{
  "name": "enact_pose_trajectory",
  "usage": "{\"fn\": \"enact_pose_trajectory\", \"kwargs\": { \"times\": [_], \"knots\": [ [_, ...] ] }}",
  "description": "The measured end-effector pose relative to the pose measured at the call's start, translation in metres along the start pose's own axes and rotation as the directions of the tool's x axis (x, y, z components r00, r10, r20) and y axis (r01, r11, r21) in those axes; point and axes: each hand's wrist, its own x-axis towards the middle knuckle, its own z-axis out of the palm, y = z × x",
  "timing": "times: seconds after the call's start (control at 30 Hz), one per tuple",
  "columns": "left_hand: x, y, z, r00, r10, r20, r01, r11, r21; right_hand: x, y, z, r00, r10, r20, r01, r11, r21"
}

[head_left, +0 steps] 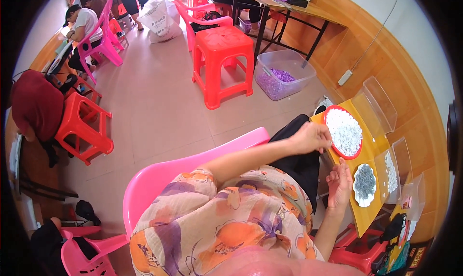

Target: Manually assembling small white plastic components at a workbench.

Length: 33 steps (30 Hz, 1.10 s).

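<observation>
In the head view, your left hand (312, 138) is at the left edge of the round red plastic tray (351, 157) heaped with small white pieces (345, 131); its fingers curl inward, but you cannot tell whether they pinch anything. Your right hand (340, 178) is half curled near the tray's lower rim, its grip also unclear. Beside it, the scalloped white oval dish (365, 203) of dark grey bits (365, 180) stands on the yellow tabletop (359, 220). A knuckle catching either rim could spill or mix the contents; tray and dish sit close together.
</observation>
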Motion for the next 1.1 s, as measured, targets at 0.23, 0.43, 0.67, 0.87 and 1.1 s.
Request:
{"fn": "enact_pose_trajectory", "kwargs": {
  "times": [0.23,0.43,0.67,0.87,1.1],
  "knots": [
    [0.029,-0.066,-0.070,0.971,-0.225,-0.083,0.222,0.974,-0.049,-0.017,0.041,0.001,0.973,0.208,0.100,-0.204,0.978,-0.045],
    [0.036,-0.111,-0.117,0.855,-0.463,-0.234,0.457,0.886,-0.080,-0.003,0.083,-0.020,0.993,-0.019,0.121,0.117,0.421,-0.899],
    [0.036,-0.110,-0.112,0.831,-0.520,-0.199,0.464,0.845,-0.267,0.010,0.096,-0.041,0.988,0.039,0.151,0.139,0.214,-0.967],
    [0.035,-0.108,-0.111,0.825,-0.522,-0.216,0.446,0.836,-0.320,0.009,0.095,-0.041,0.980,0.068,0.186,0.170,0.187,-0.967],
    [0.036,-0.109,-0.112,0.829,-0.516,-0.213,0.448,0.843,-0.298,0.009,0.095,-0.039,0.981,0.063,0.182,0.168,0.183,-0.969]
  ]
}}
